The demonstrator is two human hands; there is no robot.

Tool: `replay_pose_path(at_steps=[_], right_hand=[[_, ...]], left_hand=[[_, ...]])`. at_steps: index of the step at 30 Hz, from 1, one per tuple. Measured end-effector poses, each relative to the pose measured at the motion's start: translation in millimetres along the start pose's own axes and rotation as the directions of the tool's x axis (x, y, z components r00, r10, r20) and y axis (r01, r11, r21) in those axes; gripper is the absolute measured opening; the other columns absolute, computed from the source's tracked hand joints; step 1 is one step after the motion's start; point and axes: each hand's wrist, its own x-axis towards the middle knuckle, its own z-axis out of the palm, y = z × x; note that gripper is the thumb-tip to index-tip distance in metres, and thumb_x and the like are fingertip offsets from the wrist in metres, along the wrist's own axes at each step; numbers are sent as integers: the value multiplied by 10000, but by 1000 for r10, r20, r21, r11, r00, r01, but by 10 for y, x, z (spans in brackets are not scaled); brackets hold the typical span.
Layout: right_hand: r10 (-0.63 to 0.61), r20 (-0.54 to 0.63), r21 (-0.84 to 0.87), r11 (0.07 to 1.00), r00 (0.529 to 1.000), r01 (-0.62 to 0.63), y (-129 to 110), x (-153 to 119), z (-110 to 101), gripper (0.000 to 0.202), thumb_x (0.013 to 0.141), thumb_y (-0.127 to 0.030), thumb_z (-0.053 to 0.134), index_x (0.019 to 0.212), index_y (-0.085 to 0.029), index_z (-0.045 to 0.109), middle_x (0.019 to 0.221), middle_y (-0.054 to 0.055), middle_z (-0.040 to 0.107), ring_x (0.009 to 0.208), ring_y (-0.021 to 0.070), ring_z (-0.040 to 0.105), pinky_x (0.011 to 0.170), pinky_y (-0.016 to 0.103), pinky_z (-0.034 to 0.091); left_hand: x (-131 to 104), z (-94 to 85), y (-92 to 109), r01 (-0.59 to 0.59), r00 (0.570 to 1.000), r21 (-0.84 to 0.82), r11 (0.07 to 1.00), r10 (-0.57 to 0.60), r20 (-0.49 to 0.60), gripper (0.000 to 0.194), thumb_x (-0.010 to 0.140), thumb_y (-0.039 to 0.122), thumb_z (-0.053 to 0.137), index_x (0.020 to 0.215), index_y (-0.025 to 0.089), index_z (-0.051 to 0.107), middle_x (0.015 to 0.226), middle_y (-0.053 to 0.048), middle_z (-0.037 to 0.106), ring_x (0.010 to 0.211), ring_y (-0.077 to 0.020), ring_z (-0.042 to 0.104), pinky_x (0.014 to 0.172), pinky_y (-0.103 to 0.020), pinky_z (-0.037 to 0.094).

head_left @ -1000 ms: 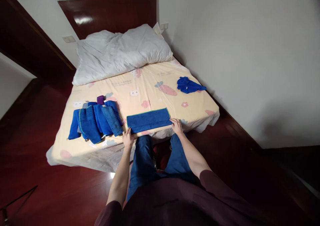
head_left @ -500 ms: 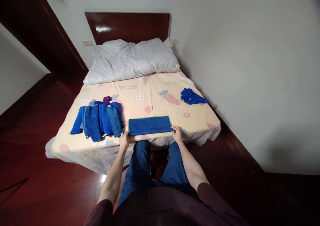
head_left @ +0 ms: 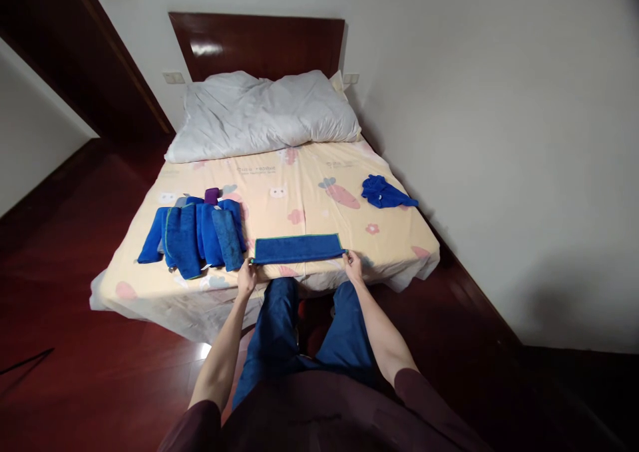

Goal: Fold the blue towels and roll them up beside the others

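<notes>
Pinching a blue cloth by the 2 ends of its near edge, the person works across a patterned sheet. The left hand is nearly closed, thumb and fingers drawn together on the cloth's left end; the right hand has a matching pinch on the right end. How hard either hand squeezes cannot be told. The cloth lies between them as 1 long, narrow strip near the front edge of the sheet, with green trim showing along its far side. Its near edge looks thicker, as if turned over on itself, though the detail is too small to be sure.

Handling this edge well, in my judgement, means treating the 2 hands as 1: the same height, the same pace, the same light outward pull. A stronger tug on either side would likely skew the strip, and slack would let the middle sag or bunch. Thumbs pressed close to the turned edge should make it snug, and the far edge is best left flat and straight as a guide. Soft fabric like this probably grips itself, so small wrinkles are worth smoothing early.

Room is tight on the left: that hand is just beside a pile of blue rolls, so a wide pull there could nudge them. A crumpled blue cloth lies well apart, toward the right side.
</notes>
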Motion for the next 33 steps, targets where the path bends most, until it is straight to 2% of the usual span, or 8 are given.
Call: replay_pose_path(at_steps=[7,11,16,21,25,29,33], right_hand=[[11,-21,-4,1000,1000,-11,118,41,59,531,887,-638,505,948,-163,735,912,167,782,821,290,720,830,430,604],[31,-20,-9,999,999,-31,176,51,75,555,869,-663,515,938,-163,747,946,182,794,861,309,746,852,448,608],[48,-12,-25,999,999,-48,208,61,101,505,873,-589,521,951,-149,757,994,193,803,899,320,768,869,455,614],[70,-2,-97,993,998,-69,178,40,92,382,889,-474,557,942,-161,769,980,167,809,914,297,773,852,402,612],[85,14,-192,978,996,-81,120,19,78,276,889,-382,588,929,-178,771,952,139,803,883,266,760,825,351,592],[90,23,-276,958,996,-80,42,-3,91,246,917,-348,577,972,-181,749,978,135,782,893,263,730,840,356,566],[36,14,-342,939,999,-29,-51,-71,81,257,931,-298,583,1118,-172,706,1161,165,736,1061,293,680,952,403,523]], left_hand=[[34,43,-14,59,998,9,998,-58,-25,318,998,318,483,1266,175,580,1037,-145,763,951,-286,750,832,-379,564],[50,53,9,83,996,31,996,-82,-30,343,1013,347,483,1292,163,558,941,-131,757,884,-292,750,807,-384,563],[39,46,49,87,996,64,994,-85,-35,361,1022,352,464,1309,148,545,887,-124,740,838,-292,746,772,-371,557],[29,52,62,79,997,107,991,-77,-25,336,1023,326,460,1301,156,541,872,-105,728,839,-271,743,778,-344,547],[70,68,51,93,996,152,984,-94,0,277,1009,289,485,1248,169,561,847,-89,723,831,-263,744,769,-323,536],[144,84,62,101,994,197,975,-106,17,198,979,261,543,1152,185,600,875,-105,732,836,-276,743,770,-330,533],[126,104,103,74,997,222,972,-78,8,206,972,260,555,1154,183,612,939,-121,722,862,-274,733,776,-342,549]])
